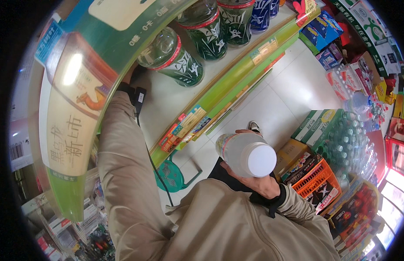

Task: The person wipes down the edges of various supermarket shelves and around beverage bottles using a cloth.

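My right hand point(263, 187) is wrapped around a large translucent bottle point(236, 153) in front of my body. Its broad white cap point(262, 160) points up toward me, and part of a coloured label shows on its far side. My left arm reaches onto a white shelf point(162, 98). Only a sliver of my left hand point(130, 74) shows, past a black wrist strap; its fingers are hidden behind a curved advertising board point(71, 124). Near it leans a clear bottle with a green label and red band point(187, 70). Similar bottles point(206, 40) stand farther along the shelf.
A green-yellow price rail point(228, 88) edges the shelf. Below it is a green stool point(171, 174), with a black cable point(153, 163) hanging nearby. To the right, cartons point(291, 153), an orange crate point(319, 176) and packed bottles point(345, 146) stand on the tiled floor point(283, 94).
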`<control>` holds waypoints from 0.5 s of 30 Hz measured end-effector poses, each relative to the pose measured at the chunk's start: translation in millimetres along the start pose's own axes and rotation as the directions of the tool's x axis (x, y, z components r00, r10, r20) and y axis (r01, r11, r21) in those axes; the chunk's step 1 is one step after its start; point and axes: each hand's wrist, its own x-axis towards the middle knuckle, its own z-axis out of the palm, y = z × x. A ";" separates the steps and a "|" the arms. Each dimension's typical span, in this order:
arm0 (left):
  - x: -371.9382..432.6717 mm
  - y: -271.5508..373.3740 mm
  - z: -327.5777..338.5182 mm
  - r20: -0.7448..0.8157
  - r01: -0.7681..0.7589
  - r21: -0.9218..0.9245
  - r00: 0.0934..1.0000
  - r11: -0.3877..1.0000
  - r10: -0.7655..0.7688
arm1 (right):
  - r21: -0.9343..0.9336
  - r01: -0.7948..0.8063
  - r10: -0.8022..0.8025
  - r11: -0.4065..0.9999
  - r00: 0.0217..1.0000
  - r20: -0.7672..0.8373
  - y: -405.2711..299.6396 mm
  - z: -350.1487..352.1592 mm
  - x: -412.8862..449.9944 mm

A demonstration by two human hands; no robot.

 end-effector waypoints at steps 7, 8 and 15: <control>4.2 -2.4 2.6 0.008 -0.041 -0.047 0.999 0.998 0.041 | 0.154 -0.068 0.067 0.986 0.998 0.011 7.8 3.2 -7.9; 5.7 -1.1 6.2 0.015 -0.044 -0.059 0.999 0.997 0.045 | 0.178 -0.066 0.067 0.982 0.998 -0.001 8.0 5.3 -9.2; -19.7 14.2 10.6 0.022 -0.160 -0.150 0.986 0.976 0.165 | 0.298 -0.211 0.198 0.931 0.977 0.075 -10.7 13.2 -9.0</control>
